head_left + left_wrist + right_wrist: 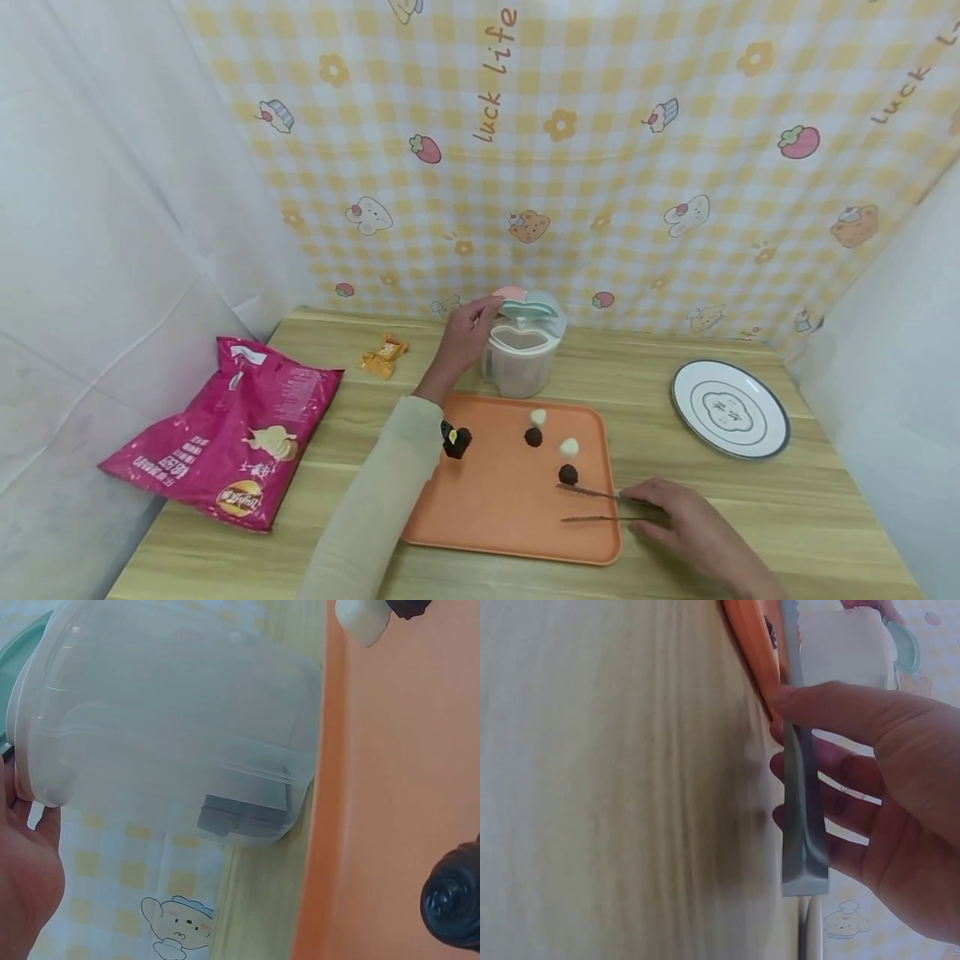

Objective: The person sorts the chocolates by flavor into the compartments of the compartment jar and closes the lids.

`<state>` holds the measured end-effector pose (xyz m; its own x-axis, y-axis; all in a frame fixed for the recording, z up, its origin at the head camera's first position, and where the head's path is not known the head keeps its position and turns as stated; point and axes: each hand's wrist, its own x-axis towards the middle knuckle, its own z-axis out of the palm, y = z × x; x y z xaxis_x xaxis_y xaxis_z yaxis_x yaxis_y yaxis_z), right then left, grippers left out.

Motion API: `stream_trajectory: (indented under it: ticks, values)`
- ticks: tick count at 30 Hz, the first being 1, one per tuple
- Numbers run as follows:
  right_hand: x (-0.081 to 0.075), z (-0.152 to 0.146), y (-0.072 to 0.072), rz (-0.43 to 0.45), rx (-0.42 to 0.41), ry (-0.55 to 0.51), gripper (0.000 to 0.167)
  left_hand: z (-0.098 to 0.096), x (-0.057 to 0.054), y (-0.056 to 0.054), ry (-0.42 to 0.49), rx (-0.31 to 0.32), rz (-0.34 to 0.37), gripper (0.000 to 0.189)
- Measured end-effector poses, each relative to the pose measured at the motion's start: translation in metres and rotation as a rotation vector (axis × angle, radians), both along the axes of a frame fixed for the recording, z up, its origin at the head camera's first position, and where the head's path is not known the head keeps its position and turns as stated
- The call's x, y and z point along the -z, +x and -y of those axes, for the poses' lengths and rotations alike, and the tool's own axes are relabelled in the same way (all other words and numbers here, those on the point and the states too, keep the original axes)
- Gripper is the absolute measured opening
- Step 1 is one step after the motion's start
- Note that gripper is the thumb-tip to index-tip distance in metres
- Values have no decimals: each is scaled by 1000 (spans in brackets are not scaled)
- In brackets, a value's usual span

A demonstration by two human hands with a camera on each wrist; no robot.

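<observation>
My left hand (467, 335) grips the rim of a clear container (521, 375) and holds its pale green flap (528, 310) raised over a heart-shaped opening. The left wrist view shows fingers and thumb at the rim; a grey block (244, 816) shows through the container's wall. My right hand (678, 527) grips metal tongs (600, 492) by the handle end, thumb on one arm. Their two arms stand apart over the right side of the orange tray (510, 508). One tip is right at a dark round piece (567, 474). Another dark piece (533, 437) lies beside two white pieces (569, 447).
A magenta snack bag (232, 433) lies at the left. Two orange-wrapped sweets (382, 357) sit behind the tray to the left. At the right stands a white plate (731, 408) with a blue rim. A checked curtain (570, 183) hangs behind the table.
</observation>
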<state>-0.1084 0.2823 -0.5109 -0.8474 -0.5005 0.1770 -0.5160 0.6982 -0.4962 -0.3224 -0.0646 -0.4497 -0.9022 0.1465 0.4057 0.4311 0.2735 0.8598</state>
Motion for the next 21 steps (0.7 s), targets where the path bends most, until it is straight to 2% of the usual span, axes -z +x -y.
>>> stream_trajectory:
  ticks: [4, 9, 13, 17, 21]
  values:
    - [-5, 1, 0, -3, 13, -27, 32, 0, 0, 0, 12, 2, 2, 37]
    - [-13, 3, 0, 36, 85, -96, 27, 1, 1, -1, 20, 1, -7, 36]
    - [-18, 3, -2, 18, 129, -114, 26, 1, 1, -1, 21, 1, -10, 36]
    - [-20, 3, -5, -28, 126, -112, 29, 0, 2, -1, 29, 5, -12, 36]
    - [-20, 1, -6, -74, 84, -101, 32, 0, 1, 0, 33, 8, -1, 36]
